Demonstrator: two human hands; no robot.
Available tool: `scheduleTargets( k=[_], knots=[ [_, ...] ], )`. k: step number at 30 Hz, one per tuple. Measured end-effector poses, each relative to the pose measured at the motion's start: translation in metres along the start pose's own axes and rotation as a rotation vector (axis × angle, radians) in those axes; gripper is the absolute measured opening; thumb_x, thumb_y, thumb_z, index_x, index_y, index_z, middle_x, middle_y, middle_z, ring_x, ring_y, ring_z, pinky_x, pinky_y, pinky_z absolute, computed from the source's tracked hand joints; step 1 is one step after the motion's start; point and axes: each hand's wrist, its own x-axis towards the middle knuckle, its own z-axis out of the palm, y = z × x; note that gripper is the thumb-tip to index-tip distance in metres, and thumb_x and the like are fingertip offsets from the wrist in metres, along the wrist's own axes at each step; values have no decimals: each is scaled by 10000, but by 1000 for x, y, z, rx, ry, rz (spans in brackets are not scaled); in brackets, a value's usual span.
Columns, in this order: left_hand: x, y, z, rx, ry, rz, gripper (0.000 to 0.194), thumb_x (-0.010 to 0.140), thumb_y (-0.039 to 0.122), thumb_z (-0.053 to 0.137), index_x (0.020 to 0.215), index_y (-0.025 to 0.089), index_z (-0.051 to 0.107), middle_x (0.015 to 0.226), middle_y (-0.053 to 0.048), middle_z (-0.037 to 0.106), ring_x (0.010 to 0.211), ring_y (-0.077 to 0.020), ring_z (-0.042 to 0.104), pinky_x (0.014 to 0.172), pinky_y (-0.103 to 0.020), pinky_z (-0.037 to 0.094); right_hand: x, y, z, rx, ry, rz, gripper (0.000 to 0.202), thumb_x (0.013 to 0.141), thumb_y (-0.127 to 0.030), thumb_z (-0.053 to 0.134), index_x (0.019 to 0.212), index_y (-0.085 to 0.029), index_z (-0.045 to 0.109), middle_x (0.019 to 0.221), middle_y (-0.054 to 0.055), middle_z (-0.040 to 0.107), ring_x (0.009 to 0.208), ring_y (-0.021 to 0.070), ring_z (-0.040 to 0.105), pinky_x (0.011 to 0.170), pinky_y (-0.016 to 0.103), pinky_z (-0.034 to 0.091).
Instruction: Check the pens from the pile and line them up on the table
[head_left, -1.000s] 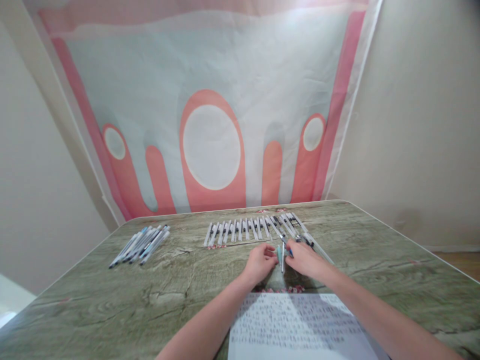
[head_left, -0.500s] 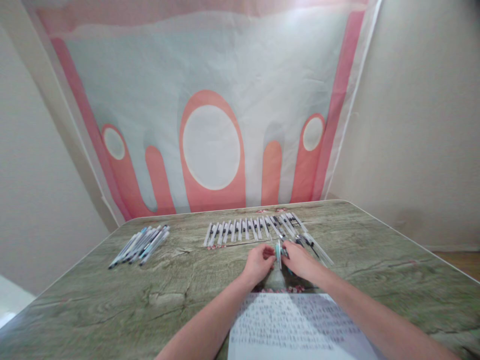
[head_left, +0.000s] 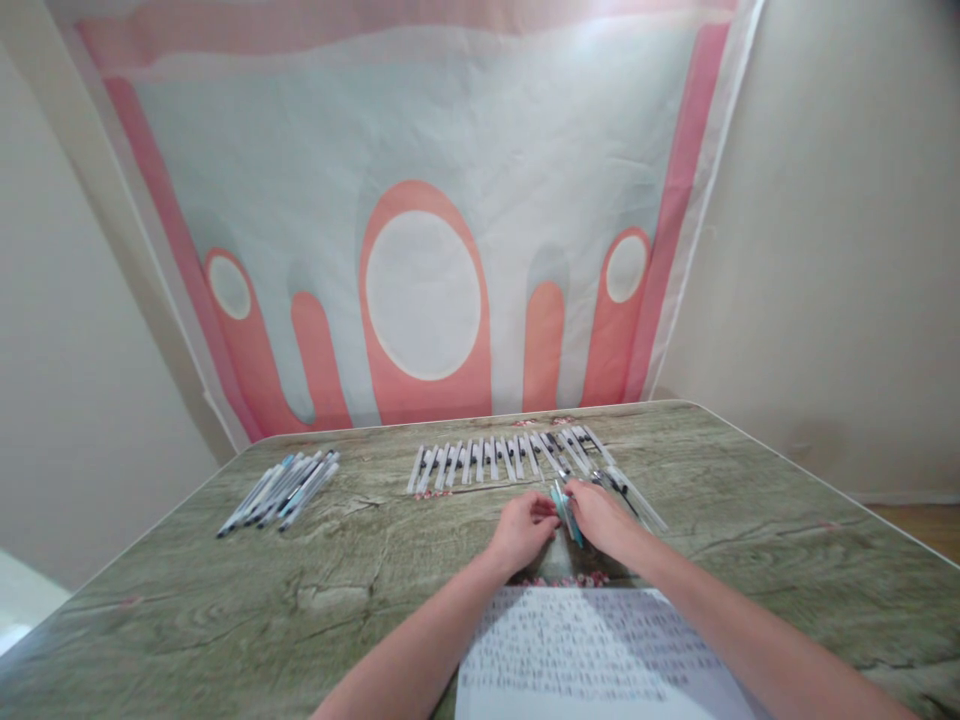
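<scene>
Several white and teal pens are between my two hands, just beyond the written paper. My right hand has its fingers closed round their right side. On their left is my left hand, its fingers curled and the tips at the pens; whether it grips one is hard to make out. Beyond my hands lies a row of pens in clear sleeves or with pale barrels, side by side. At the row's right end, several more pens lie slanted, close to my right hand.
A loose pile of pens lies at the left of the wood-patterned table. A sheet covered in handwriting lies under and between my forearms. Behind the table's far edge hangs a pink and grey cloth.
The pens between my hands have tilted, their near ends now to the right, and spread so that more teal shows. My left hand has shifted slightly to the right, towards them.
</scene>
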Motion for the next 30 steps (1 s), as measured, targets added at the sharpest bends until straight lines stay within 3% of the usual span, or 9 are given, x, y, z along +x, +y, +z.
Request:
scheduleTargets(
  k=[5,9,12,15,17,21,25,30],
  knots=[
    [6,3,-10,-46,38,-55,163,663,179,556,820,136,546,735,-59,612,638,-134,595,524,-237,477,-3,-3,-2,-3,86,-47,191,823,-180,366,887,-156,544,885,80,606,841,166,552,712,241,346],
    [22,17,-47,-49,122,-42,220,660,238,593,846,128,550,754,-69,618,627,-128,597,504,-220,469,-8,-10,0,1,200,-198,203,832,-206,352,885,-188,547,887,44,598,791,155,555,697,250,368],
    [34,30,-101,34,304,1,250,688,253,577,900,123,549,792,-78,631,661,-121,601,551,-213,472,-14,-16,6,0,278,-370,219,837,-208,343,883,-199,558,875,37,598,804,153,555,747,272,373],
    [27,34,-170,440,504,-10,252,742,235,508,967,131,551,855,-77,636,713,-109,596,627,-208,460,-21,-21,13,-29,330,-527,236,842,-216,343,887,-222,574,839,27,607,791,152,565,769,296,375],
    [9,31,-215,896,630,-120,241,755,230,488,969,155,570,897,-61,630,787,-106,584,704,-203,436,-26,-25,17,-30,319,-581,240,843,-210,342,893,-222,576,833,30,606,762,142,571,693,261,401],
    [-41,21,-282,1115,760,-271,245,725,160,495,952,121,577,996,-119,582,948,-186,528,826,-289,376,-30,-31,22,18,323,-668,252,844,-203,327,872,-203,578,808,41,599,690,125,570,584,219,415],
    [-71,10,-310,1254,813,-375,214,736,168,469,914,139,585,999,-125,556,973,-221,498,845,-337,348,-32,-38,26,74,343,-739,264,847,-212,319,843,-195,582,738,36,585,648,114,560,591,209,424],
    [-70,-6,-312,1366,822,-427,211,764,197,439,931,155,561,989,-105,547,970,-211,482,842,-321,342,-41,-46,34,62,346,-742,258,844,-198,327,825,-196,585,730,28,576,653,107,549,613,204,420]
  ],
)
